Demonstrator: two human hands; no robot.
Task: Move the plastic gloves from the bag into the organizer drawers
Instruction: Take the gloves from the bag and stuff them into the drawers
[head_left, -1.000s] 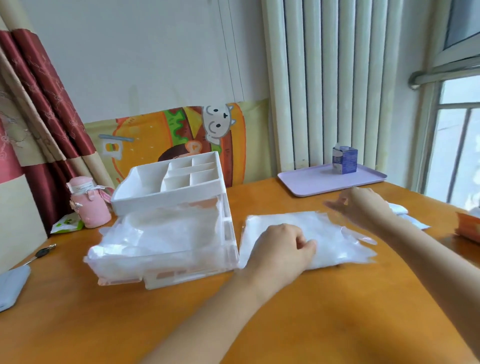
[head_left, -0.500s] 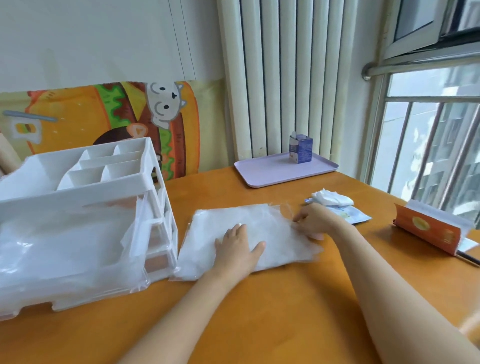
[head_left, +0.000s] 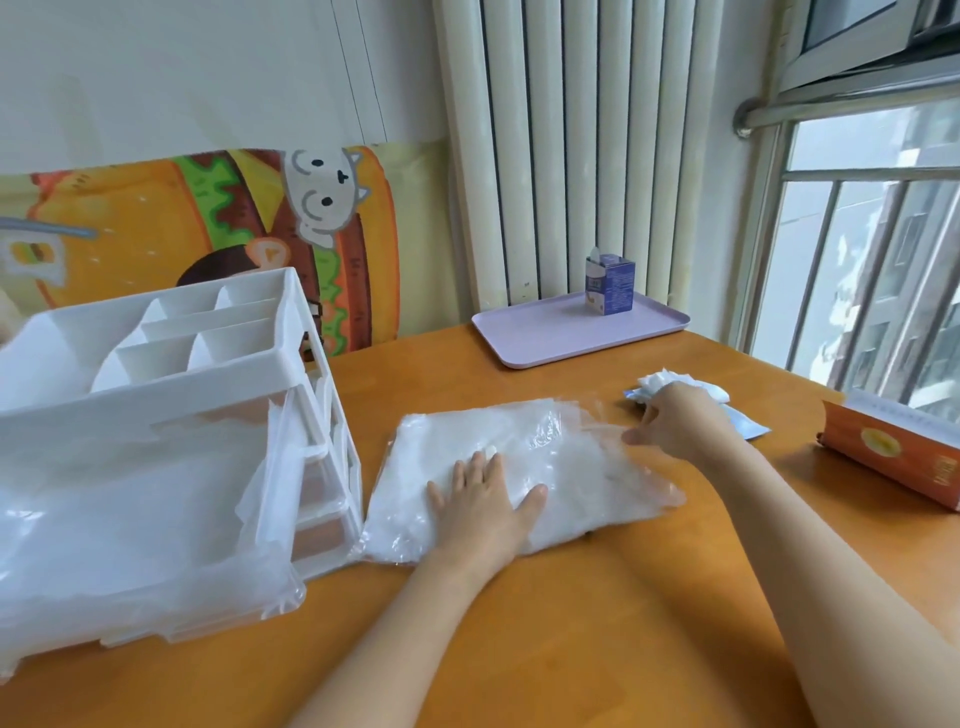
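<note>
The clear bag of plastic gloves (head_left: 576, 462) lies flat on the counter (head_left: 597, 634), just beside the white organizer (head_left: 171, 387) on its right side. The left hand (head_left: 483, 501) presses on the bag with straight, spread fingers and holds nothing. The right hand (head_left: 675, 423) is at the right edge of the bag; its fingers are bent, but I cannot tell if they pinch the plastic.

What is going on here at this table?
A person works on a bag of plastic gloves lying on the table. The left hand presses flat on the bag; the right hand is at its right end, whether pinching is unclear. The white organizer stands just left, with thin plastic filling its front.
</note>
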